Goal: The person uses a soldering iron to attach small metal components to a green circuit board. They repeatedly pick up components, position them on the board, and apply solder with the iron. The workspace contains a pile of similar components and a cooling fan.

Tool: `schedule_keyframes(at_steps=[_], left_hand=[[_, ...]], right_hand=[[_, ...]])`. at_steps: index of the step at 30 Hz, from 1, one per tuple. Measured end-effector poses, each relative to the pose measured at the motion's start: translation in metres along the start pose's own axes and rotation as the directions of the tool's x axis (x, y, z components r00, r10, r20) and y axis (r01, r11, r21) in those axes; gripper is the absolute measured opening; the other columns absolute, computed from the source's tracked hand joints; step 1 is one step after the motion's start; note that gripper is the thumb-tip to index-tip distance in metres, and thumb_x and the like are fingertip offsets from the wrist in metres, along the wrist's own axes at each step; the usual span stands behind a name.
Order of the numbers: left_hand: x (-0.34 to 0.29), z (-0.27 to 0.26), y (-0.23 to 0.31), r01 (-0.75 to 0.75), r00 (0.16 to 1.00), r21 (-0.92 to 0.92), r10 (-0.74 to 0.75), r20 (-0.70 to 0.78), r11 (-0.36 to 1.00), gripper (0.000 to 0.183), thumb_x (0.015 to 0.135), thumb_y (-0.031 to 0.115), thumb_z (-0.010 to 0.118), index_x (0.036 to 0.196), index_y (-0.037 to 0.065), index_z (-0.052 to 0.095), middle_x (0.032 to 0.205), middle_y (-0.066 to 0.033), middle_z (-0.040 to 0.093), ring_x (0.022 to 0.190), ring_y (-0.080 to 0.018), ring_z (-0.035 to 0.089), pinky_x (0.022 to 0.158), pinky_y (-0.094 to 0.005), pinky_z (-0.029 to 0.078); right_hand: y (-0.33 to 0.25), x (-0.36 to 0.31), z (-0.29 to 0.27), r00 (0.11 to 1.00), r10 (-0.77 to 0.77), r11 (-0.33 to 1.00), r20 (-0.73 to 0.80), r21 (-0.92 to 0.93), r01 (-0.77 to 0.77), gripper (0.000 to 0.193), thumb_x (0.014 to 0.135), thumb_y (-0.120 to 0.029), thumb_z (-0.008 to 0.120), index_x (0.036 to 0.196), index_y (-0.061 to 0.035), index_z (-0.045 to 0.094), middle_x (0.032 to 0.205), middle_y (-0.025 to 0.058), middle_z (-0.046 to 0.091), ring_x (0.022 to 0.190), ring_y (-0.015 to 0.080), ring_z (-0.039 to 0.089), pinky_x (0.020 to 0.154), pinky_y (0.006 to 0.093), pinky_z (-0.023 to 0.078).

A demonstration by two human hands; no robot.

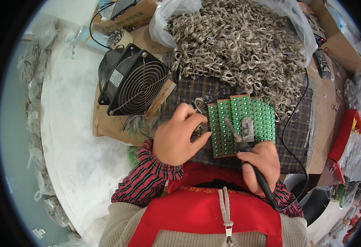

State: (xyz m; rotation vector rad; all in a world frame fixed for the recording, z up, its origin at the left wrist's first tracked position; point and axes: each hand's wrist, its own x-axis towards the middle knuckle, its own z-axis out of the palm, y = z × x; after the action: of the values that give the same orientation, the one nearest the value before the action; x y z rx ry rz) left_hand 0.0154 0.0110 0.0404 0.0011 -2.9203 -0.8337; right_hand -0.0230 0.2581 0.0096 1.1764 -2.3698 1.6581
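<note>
Green circuit boards [264, 123]: flat, side by side, upper edges stepped, small components in rows. Soldering iron [242, 146]: dark handle, tapered metal tip, tilted, pointing up-left over the boards.

Just behind the grip of the bare right hand [266, 160] I see a red-and-dark striped cloth oversleeve [287, 201]; a matching striped oversleeve [133, 185] ends in a ruffled cuff behind the bare left hand [174, 140]. Farther back from the grip come a beige ribbed-knit sweater [116, 226], a bright red cloth apron [180, 216] with yellowish lettering, and a pale cord [223, 201] above a silvery zip pull [229, 231].
</note>
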Motion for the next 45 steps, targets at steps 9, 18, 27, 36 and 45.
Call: schedule_keyframes(at_steps=[9, 18, 27, 36, 45], left_hand=[[0.127, 0.033, 0.027, -0.126, 0.985, 0.369, 0.074, 0.153, 0.921, 0.043, 0.085, 0.05, 0.074, 0.085, 0.008, 0.075, 0.085, -0.0121, 0.068, 0.078, -0.0323, 0.07, 0.069, -0.0447, 0.056], [0.133, 0.015, 0.001, -0.017, 0.997, -0.3, 0.038, 0.066, 0.954, 0.029, 0.089, 0.036, 0.072, 0.085, 0.007, 0.075, 0.077, -0.0101, 0.069, 0.072, -0.0273, 0.067, 0.065, -0.04, 0.051], [0.139, 0.034, 0.024, -0.097, 0.985, 0.331, 0.044, 0.165, 0.939, 0.027, 0.087, 0.032, 0.072, 0.083, 0.006, 0.074, 0.081, -0.0124, 0.07, 0.076, -0.0308, 0.068, 0.07, -0.044, 0.055], [0.131, -0.001, 0.009, 0.322, 0.941, -0.839, -0.053, 0.333, 0.439, 0.015, 0.102, 0.017, 0.06, 0.102, 0.002, 0.063, 0.079, -0.0042, 0.065, 0.066, -0.0117, 0.061, 0.059, -0.0262, 0.05], [0.09, 0.008, 0.045, 0.189, 0.968, -0.92, 0.094, 0.234, 0.344, 0.016, 0.105, 0.014, 0.058, 0.115, 0.0, 0.057, 0.087, -0.0063, 0.063, 0.068, -0.0116, 0.064, 0.055, -0.0235, 0.05]], right_hand=[[-0.002, 0.001, -0.016, 0.96, -0.054, 0.996, -0.275, -0.078, 0.034, 0.033, 0.091, -0.009, 0.065, 0.124, -0.0018, 0.063, 0.092, 0.0137, 0.061, 0.081, 0.0277, 0.053, 0.075, 0.0396, 0.045], [0.006, 0.012, -0.029, 0.954, 0.041, 0.999, -0.296, 0.032, -0.033, 0.032, 0.099, -0.008, 0.062, 0.13, 0.0, 0.06, 0.093, 0.0145, 0.066, 0.083, 0.0249, 0.063, 0.079, 0.0364, 0.05], [0.006, 0.028, -0.031, 0.959, 0.037, 0.991, -0.283, 0.131, 0.0, 0.027, 0.103, -0.005, 0.057, 0.129, 0.0017, 0.059, 0.092, 0.0139, 0.07, 0.074, 0.0169, 0.067, 0.072, 0.0302, 0.054], [0.001, 0.05, -0.03, 0.93, 0.251, 0.957, -0.268, 0.211, -0.197, 0.024, 0.104, -0.006, 0.057, 0.128, -0.0006, 0.057, 0.1, 0.0136, 0.072, 0.08, 0.0162, 0.07, 0.075, 0.0291, 0.056], [0.012, 0.078, -0.012, 0.892, 0.154, 0.979, -0.425, 0.185, -0.081, 0.035, 0.091, 0.003, 0.073, 0.121, -0.0016, 0.055, 0.098, 0.0093, 0.071, 0.088, 0.0157, 0.069, 0.08, 0.0297, 0.056]])
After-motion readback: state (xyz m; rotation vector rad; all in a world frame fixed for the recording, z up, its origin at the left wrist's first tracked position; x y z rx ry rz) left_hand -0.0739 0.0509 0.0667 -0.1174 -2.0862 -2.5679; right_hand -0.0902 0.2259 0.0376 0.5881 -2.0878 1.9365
